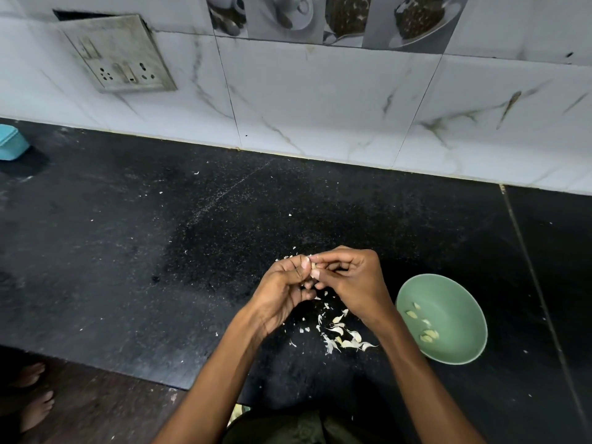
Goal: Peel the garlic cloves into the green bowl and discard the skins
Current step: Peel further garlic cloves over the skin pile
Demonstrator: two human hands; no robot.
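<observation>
Above the black counter, my left hand point(285, 290) and my right hand point(349, 280) meet fingertip to fingertip and pinch one small pale garlic clove point(314, 267) between them. Only a sliver of the clove shows between the fingers. The green bowl point(461, 299) stands on the counter to the right of my right wrist, with several peeled cloves point(427, 334) lying in it. A scatter of white garlic skins point(342, 338) lies on the counter below my hands, between my two forearms.
The black stone counter point(160, 251) runs back to a white marble-tiled wall point(320, 100) with a socket plate point(121, 56). A teal container point(11, 144) sits at the far left edge. The counter's front edge and bare feet point(35, 408) show at bottom left.
</observation>
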